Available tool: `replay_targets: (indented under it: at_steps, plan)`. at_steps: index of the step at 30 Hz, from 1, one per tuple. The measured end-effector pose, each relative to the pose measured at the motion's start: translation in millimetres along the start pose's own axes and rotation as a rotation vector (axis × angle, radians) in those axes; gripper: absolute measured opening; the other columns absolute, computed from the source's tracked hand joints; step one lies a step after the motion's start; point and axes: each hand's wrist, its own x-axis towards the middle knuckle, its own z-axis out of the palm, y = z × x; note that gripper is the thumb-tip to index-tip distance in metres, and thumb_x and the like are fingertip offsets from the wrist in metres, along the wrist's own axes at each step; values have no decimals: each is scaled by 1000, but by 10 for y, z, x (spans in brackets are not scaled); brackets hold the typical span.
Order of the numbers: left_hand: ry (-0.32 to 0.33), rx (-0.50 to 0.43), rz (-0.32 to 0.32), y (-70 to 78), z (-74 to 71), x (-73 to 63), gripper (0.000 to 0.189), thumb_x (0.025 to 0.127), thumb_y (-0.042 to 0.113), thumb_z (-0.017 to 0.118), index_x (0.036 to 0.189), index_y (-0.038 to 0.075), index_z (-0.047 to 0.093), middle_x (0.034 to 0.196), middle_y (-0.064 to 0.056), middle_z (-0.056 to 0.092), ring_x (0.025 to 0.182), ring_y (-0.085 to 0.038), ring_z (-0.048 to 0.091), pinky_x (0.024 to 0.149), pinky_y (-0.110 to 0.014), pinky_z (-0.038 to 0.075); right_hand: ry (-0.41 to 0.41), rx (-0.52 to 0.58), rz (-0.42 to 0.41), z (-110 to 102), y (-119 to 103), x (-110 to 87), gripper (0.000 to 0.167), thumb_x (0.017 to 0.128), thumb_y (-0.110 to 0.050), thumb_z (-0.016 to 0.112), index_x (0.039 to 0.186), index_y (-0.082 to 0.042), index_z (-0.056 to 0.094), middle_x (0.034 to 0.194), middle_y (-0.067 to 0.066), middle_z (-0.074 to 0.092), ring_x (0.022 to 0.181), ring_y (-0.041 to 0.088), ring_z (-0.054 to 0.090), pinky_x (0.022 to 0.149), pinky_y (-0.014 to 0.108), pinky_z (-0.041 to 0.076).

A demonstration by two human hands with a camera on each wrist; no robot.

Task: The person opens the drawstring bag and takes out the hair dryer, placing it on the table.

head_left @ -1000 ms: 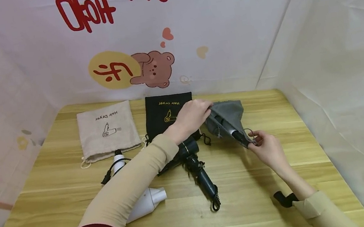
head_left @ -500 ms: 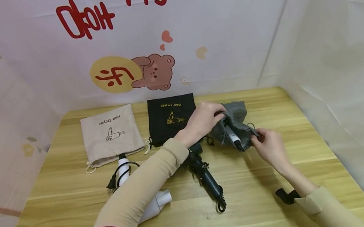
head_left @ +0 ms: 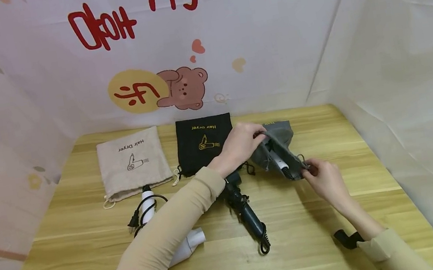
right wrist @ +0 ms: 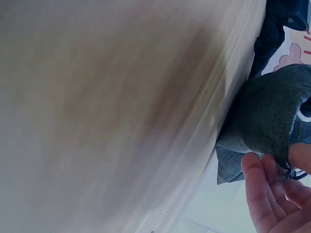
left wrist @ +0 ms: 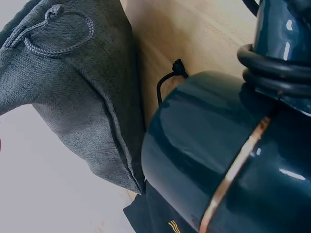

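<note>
A grey drawstring bag [head_left: 285,135] hangs tilted between my two hands at the right back of the table. At its left upper rim my left hand [head_left: 239,148] pinches the cloth. The lower right rim is pinched between thumb and fingers of my right hand [head_left: 328,183], seen close up in the right wrist view with the bag [right wrist: 269,109]. Inside the parted mouth shows a light grey handle [head_left: 279,161] with a black cord guard; the rest of that thing is hidden in the cloth. The left wrist view shows the bag's outside [left wrist: 77,92] and drawstring loop, without the left hand's fingers.
A dark green hair dryer [head_left: 250,218] lies below my left wrist. A white hair dryer [head_left: 186,248] is partly under my left forearm. A beige bag [head_left: 132,161] and black bag [head_left: 202,139] lie behind. A black bent piece [head_left: 346,239] lies by my right sleeve.
The bag's mouth has been spread wider, baring more of the handle inside. My right hand has moved slightly right and down in the head view. Both hands keep their grip on the rim.
</note>
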Motion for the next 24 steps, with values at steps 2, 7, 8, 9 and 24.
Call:
replay_targets:
  at_steps: [2, 7, 8, 9, 24]
  plan:
    - [0, 0, -2, 21, 6, 0, 20, 104, 20, 67, 116, 11, 80, 111, -6, 81, 91, -16, 75, 73, -24, 58, 2, 0, -16, 12, -12, -20, 17, 94, -6, 73, 107, 4, 76, 86, 20, 80, 69, 21, 72, 59, 24, 49]
    - [-40, -18, -2, 67, 14, 7, 19, 103, 23, 68, 114, 13, 80, 107, -4, 81, 90, -12, 75, 74, -20, 58, 20, -1, -64, 37, -32, -73, 23, 91, -7, 76, 111, 3, 74, 81, 14, 79, 69, 22, 74, 62, 27, 54]
    - [-48, -21, -2, 71, 13, 8, 19, 103, 23, 68, 114, 14, 80, 107, -3, 81, 90, -12, 75, 74, -20, 58, 25, 2, -72, 39, -43, -83, 25, 91, -7, 76, 114, 4, 73, 80, 14, 79, 69, 23, 74, 62, 29, 56]
    - [-56, -17, -3, 75, 8, 9, 19, 103, 24, 68, 114, 14, 80, 106, -3, 81, 90, -11, 75, 74, -19, 58, 34, 4, -80, 45, -54, -91, 28, 91, -6, 77, 116, 5, 72, 80, 13, 79, 70, 25, 75, 63, 33, 59]
    - [-48, 14, -2, 108, 48, 38, 18, 104, 25, 68, 114, 17, 81, 107, -1, 81, 92, -11, 75, 77, -22, 60, 302, 12, -353, 72, -301, -240, 40, 85, -1, 82, 124, 3, 70, 103, 20, 74, 90, 35, 73, 75, 48, 63]
